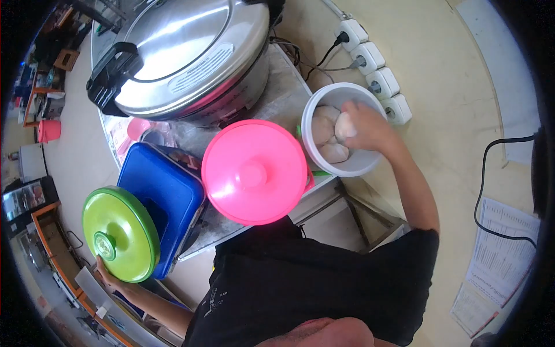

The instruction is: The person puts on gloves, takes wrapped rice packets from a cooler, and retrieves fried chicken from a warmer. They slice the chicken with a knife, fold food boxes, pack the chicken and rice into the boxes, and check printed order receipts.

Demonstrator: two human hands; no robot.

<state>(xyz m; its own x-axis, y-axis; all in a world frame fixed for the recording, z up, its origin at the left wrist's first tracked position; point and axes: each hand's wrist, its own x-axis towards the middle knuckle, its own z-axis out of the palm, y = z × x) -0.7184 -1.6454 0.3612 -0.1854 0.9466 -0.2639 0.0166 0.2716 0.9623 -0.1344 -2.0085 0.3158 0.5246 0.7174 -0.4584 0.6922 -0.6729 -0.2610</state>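
My left hand (pixel 107 274) is closed on the edge of a round green lid (pixel 141 243) with a knob on top, held tilted at the left beside a blue lid or box top (pixel 179 173). Some of its fingers are hidden behind the lid. My right hand (pixel 367 126) reaches inside a white bucket (pixel 311 144), its fingers closed round a pale rounded lump (pixel 346 126). More pale lumps (pixel 334 153) lie under it in the bucket; I cannot tell what they are. Between my arms stands a container with a pink lid (pixel 231 191).
A big steel cooker (pixel 185 69) with black handles fills the back of the metal table (pixel 283 87). White sockets (pixel 383 82) with plugged-in cables run along the wall behind the bucket. Printed sheets (pixel 500 254) and a hanging black cable (pixel 483 185) are at the right.
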